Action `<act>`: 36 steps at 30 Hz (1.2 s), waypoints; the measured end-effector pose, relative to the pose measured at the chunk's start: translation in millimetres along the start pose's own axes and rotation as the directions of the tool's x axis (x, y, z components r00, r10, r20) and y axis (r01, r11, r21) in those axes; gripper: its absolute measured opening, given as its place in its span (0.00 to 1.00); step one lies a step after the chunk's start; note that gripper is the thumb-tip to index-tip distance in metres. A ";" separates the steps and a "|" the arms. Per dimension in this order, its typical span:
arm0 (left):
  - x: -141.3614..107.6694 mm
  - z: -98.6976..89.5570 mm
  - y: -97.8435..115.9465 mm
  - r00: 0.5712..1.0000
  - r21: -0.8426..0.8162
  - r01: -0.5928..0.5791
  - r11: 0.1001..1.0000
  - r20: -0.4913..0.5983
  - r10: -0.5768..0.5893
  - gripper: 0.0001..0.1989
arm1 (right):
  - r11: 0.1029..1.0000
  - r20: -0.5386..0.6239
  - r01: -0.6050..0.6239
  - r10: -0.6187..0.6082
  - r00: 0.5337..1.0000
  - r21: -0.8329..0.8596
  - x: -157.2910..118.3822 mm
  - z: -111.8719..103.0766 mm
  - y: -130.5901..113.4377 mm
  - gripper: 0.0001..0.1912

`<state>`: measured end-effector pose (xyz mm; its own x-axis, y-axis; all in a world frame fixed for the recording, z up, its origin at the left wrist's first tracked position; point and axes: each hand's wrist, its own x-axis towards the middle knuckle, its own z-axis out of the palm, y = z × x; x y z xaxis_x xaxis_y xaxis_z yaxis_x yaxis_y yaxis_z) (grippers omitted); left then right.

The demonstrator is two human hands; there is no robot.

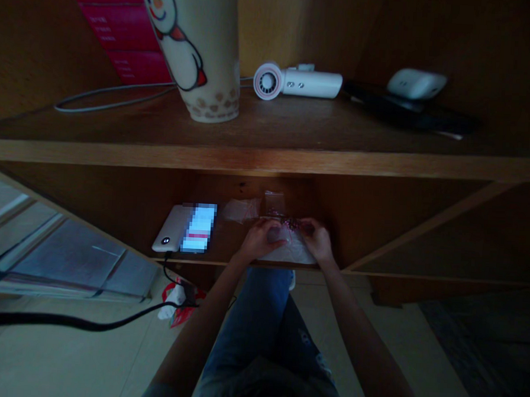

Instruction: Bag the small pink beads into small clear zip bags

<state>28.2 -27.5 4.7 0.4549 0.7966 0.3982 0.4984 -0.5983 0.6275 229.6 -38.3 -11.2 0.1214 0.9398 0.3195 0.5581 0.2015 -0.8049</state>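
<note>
On the lower shelf, my left hand (261, 238) is curled at the left of a small cluster of dark and pink beads (291, 224). My right hand (317, 239) is closed at the cluster's right side, its fingertips against it. Beneath and in front of the hands lies a clear plastic bag (289, 247). Behind them is a small zip bag (274, 204) with tiny beads near its lower end. Another clear bag (242, 210) rests to the left. What exactly the fingertips pinch is too small and dim to tell.
A lit phone (199, 227) and a white power bank (171, 229) with a cable lie left on the lower shelf. The upper shelf (267, 159) overhangs behind my hands, holding a bubble-tea cup (210, 53), a handheld fan (297, 83) and a white case (417, 84).
</note>
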 end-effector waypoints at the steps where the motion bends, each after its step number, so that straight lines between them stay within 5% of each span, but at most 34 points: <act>1: 0.2 -0.3 0.4 1.000 -0.002 -0.004 1.000 0.002 0.004 0.18 | 1.000 -0.001 0.005 -0.005 1.000 -0.004 0.1 0.1 0.2 0.08; 14: -0.1 0.8 -1.2 1.000 -0.001 0.001 1.000 0.002 -0.001 0.19 | 0.953 0.031 0.113 -0.108 0.994 -0.281 2.1 -0.3 1.1 0.09; 36: 0.0 0.1 -0.3 1.000 -0.017 0.015 1.000 -0.001 -0.015 0.18 | 0.977 0.016 0.135 -0.134 0.991 -0.166 0.0 -3.2 -9.2 0.07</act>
<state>28.1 -27.4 4.4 0.4465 0.8054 0.3899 0.4924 -0.5850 0.6444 227.1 -41.0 -2.3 0.0325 0.9083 0.4170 0.6982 0.2779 -0.6598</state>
